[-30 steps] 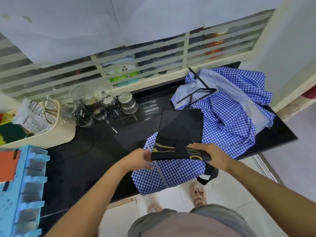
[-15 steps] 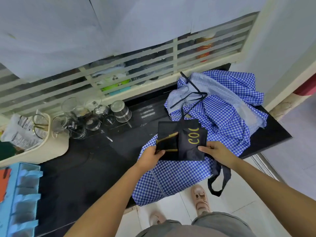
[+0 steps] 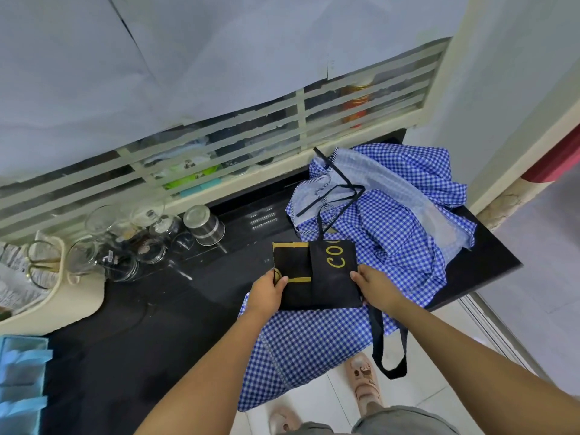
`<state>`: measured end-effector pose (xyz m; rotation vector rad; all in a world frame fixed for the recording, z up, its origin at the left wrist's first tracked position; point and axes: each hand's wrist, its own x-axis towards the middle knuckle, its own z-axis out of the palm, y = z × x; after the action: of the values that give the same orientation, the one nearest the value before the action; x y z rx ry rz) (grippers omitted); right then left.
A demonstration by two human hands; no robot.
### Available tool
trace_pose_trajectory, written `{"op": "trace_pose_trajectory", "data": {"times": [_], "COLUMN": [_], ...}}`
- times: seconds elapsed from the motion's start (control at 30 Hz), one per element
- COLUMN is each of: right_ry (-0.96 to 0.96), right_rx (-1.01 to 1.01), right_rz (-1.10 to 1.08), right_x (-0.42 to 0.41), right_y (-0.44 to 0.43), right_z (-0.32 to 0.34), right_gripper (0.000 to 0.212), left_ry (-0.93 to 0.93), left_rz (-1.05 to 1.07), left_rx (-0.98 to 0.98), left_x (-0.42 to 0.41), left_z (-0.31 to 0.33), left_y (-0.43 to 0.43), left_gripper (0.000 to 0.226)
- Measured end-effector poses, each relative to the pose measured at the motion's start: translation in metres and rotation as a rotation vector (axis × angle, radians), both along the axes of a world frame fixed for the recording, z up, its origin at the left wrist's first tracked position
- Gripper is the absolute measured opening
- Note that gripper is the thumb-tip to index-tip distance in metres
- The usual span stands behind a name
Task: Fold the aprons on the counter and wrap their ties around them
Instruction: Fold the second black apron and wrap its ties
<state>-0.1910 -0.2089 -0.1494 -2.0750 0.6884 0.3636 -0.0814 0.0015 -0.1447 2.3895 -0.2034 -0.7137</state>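
A black apron point(image 3: 323, 277) with yellow lettering lies folded into a small rectangle at the front of the black counter point(image 3: 157, 324). It rests partly on a blue checked apron point(image 3: 314, 346) that hangs over the counter's edge. My left hand point(image 3: 266, 291) grips the folded apron's left edge. My right hand point(image 3: 375, 285) holds its right edge. One black tie loop point(image 3: 387, 350) dangles below the counter by my right wrist. A thin black tie point(image 3: 332, 196) runs up over the crumpled checked aprons point(image 3: 392, 221) behind.
Glass jars and a steel tin point(image 3: 204, 224) stand at the back left of the counter. A cream tray point(image 3: 62, 296) with scissors sits at far left, a blue plastic rack point(image 3: 22, 384) below it. A louvred window point(image 3: 251, 146) backs the counter.
The black apron went from a wide half-fold to a compact rectangle, its right part folded over the left. Both hands now sit on its side edges, and the tie loop hangs lower.
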Motion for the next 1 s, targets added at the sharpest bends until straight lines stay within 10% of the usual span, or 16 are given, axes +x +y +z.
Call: {"op": "trace_pose_trajectory", "data": {"times": [0.17, 0.3, 0.47, 0.67, 1.0], "right_ry": [0.043, 0.044, -0.198, -0.221, -0.202], "right_rx": [0.009, -0.181, -0.613, -0.531, -0.012], "right_rz": [-0.055, -0.037, 0.061, 0.717, 0.241], "right_x": [0.005, 0.005, -0.007, -0.018, 0.000], "right_y": [-0.005, -0.004, 0.008, 0.018, -0.013], "right_z": [0.000, -0.002, -0.002, -0.009, 0.004], "right_gripper": [0.035, 0.034, 0.036, 0.078, 0.014], "left_ry": [-0.151, -0.521, -0.223, -0.265, -0.054], "left_rz": [0.143, -0.268, -0.750, -0.671, -0.332], "left_rx": [0.095, 0.064, 0.124, 0.158, -0.044], "left_x": [-0.004, -0.020, -0.035, -0.031, 0.008], "left_z": [0.001, -0.001, -0.008, -0.009, 0.010], "left_y": [-0.009, -0.002, 0.012, 0.009, 0.003], "left_gripper": [0.032, 0.024, 0.071, 0.077, 0.025]}}
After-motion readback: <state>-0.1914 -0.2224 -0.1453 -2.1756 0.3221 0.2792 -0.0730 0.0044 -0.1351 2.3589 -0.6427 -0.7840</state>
